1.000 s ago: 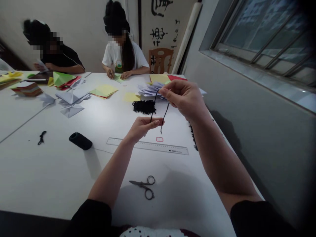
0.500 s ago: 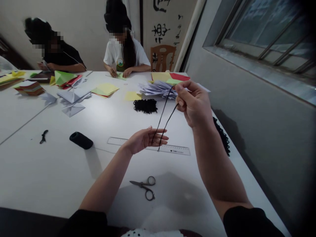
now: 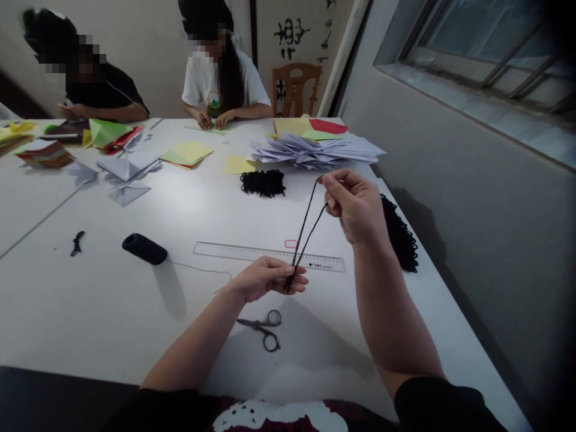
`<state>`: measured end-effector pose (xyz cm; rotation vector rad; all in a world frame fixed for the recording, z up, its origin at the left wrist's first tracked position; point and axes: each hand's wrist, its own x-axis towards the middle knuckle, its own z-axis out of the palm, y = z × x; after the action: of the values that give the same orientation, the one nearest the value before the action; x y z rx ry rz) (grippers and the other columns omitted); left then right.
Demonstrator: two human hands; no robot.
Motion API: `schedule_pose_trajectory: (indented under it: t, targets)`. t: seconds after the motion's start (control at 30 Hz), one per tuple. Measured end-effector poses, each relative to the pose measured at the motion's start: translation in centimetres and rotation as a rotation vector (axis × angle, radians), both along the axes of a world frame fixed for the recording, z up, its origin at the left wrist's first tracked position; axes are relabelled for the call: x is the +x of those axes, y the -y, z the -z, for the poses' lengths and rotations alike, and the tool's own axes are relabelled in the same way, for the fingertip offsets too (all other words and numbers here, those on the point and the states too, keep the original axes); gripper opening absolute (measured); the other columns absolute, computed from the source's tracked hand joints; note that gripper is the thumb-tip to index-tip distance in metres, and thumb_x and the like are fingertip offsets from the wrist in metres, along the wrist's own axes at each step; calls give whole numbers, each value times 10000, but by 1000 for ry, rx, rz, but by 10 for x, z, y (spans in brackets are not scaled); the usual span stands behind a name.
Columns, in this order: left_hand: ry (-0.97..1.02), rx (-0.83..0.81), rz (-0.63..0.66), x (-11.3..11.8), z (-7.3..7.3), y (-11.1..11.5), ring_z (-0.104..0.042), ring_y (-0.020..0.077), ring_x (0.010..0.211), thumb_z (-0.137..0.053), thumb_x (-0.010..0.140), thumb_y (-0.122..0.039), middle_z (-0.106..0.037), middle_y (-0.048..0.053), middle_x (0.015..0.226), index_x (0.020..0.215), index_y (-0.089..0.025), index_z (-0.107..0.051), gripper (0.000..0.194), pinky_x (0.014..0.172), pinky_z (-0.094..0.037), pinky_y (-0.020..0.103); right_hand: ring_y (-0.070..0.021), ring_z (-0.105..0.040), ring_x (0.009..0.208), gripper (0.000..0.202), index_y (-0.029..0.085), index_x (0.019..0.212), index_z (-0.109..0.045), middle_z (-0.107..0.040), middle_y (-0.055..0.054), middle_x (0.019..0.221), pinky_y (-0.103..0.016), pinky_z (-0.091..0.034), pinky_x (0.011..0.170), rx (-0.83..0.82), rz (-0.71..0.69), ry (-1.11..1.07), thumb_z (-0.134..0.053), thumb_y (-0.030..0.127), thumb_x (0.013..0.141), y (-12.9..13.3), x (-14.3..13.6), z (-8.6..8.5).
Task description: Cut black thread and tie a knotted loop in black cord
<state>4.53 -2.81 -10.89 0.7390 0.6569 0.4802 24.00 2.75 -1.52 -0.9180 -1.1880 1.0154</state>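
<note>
Left grip (image 3: pixel 263 279) pinched the lower end of the doubled black cord (image 3: pixel 308 216), right grip (image 3: pixel 355 207) its upper bend, above the tabletop (image 3: pixel 216 210). Strands wanted light, even tension, ends matched before I tightened my fingers.

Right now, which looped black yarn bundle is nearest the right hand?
The bundle at the right edge of the white table; the other lies farther left, near white papers.

Between the long clear plastic ruler (image 3: pixel 247 252) and the small black looped-cord bundle (image 3: pixel 263 183), a hand could pass over the white surface (image 3: pixel 216 210); the bare right forearm (image 3: pixel 382 306) blocks the right side.
</note>
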Motion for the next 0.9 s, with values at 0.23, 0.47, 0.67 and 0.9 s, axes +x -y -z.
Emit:
schedule_pose_trajectory:
  t: [0.23,0.47,0.67,0.9]
  targets:
    - [-135,32,-24,0,-3,0,-731,173,800,-849,670,-417,-775,111,886,867,-154,-781,335,666,-521,225,-39,-316,411,281,185,756,-571,-407,67,503,-192,-201,378,-11,24,14,-752,400,752,0,1,1]
    - [-187,36,-65,-1,0,-1,-729,157,775,-871,634,-422,-776,95,860,838,-165,-787,339,651,-511,207,-34,-327,400,301,174,751,-586,-425,68,488,-180,-210,373,-2,5,-11,-778,406,742,-6,4,7]
    - [-211,57,-47,-2,0,-2,-723,143,768,-867,649,-393,-772,94,851,834,-148,-782,318,644,-500,194,-31,-322,390,270,172,735,-592,-418,69,479,-170,-204,362,-2,36,-36,-779,366,742,-9,5,10]
    - [-216,59,-64,-2,-1,-1,-717,138,728,-865,647,-384,-766,88,811,785,-139,-770,297,632,-496,200,-45,-390,474,213,182,744,-574,-518,32,627,-180,-268,403,84,170,107,-717,322,815,-14,9,16]
